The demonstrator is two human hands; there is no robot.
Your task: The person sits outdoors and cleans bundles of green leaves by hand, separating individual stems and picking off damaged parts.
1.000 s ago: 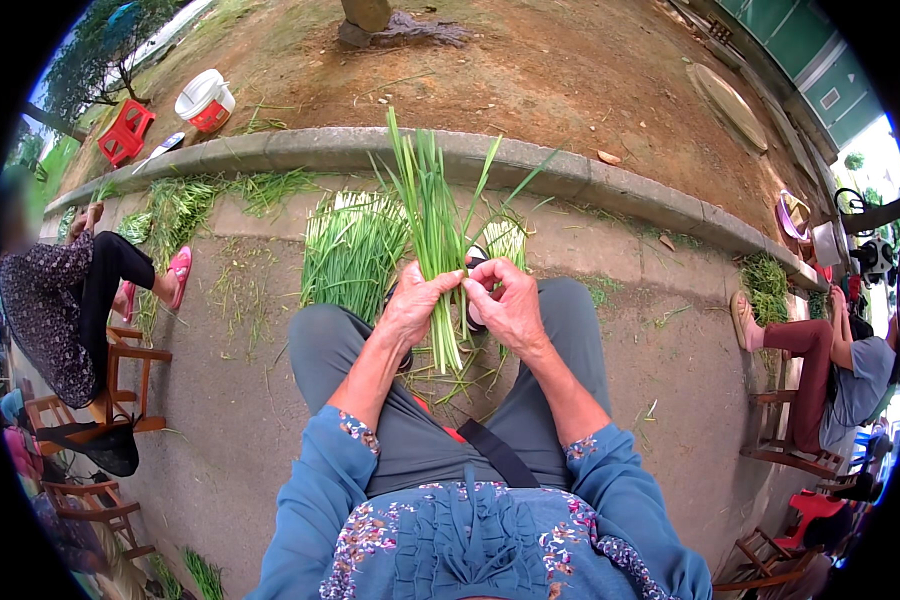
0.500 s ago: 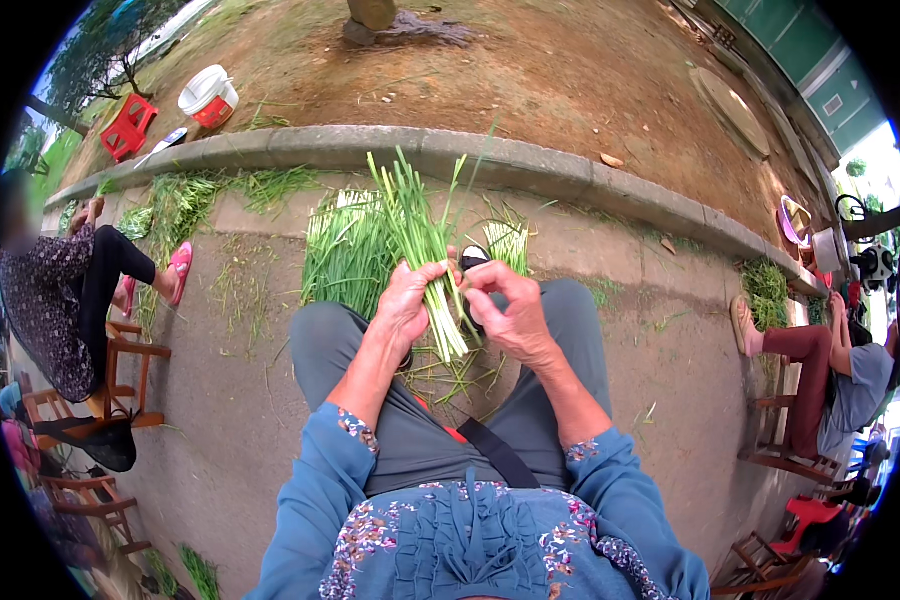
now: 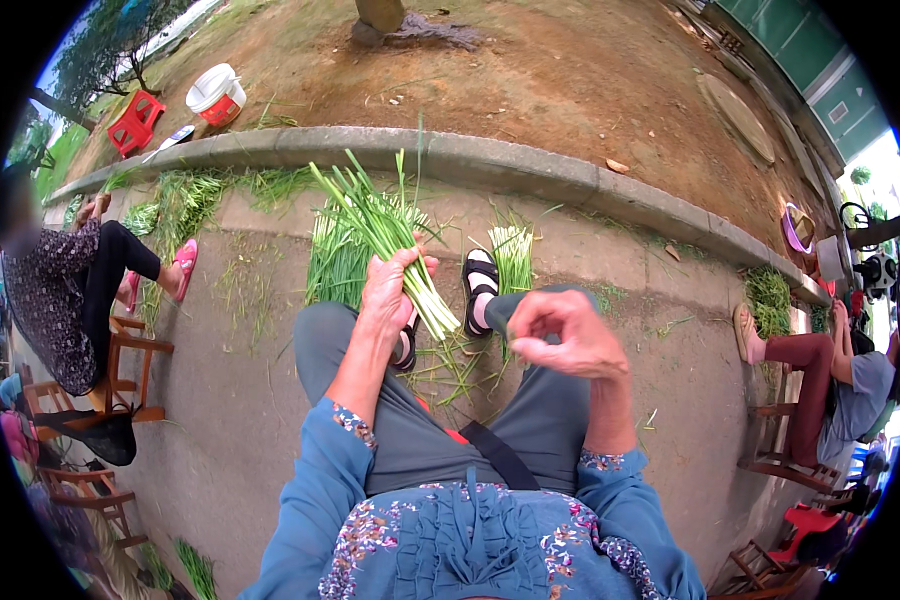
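Note:
My left hand [image 3: 389, 290] is closed round a small bunch of chives [image 3: 370, 225], green leaves pointing away and pale stem ends toward me. Over my right thigh, apart from the bunch, my right hand [image 3: 567, 335] has thumb and forefinger pressed together; whatever is in the pinch is too small to make out. Beyond my left knee lies a large pile of chives [image 3: 338, 262], partly covered by the held bunch. A smaller stack of chives [image 3: 512, 258] lies beside my sandalled right foot [image 3: 481, 287]. Loose trimmings [image 3: 453, 365] are scattered on the pavement between my feet.
A concrete kerb [image 3: 450, 155] runs across beyond the piles, with bare earth behind it. At the far left are a white bucket [image 3: 213, 93] and a red stool [image 3: 135, 122]. Seated people [image 3: 55, 290] are on the left, and another person [image 3: 855, 385] is on the right.
My right hand has pulled away from the bunch, back and to the right over my thigh. The bunch in my left hand has shifted and tilted leftward, uncovering my right sandal.

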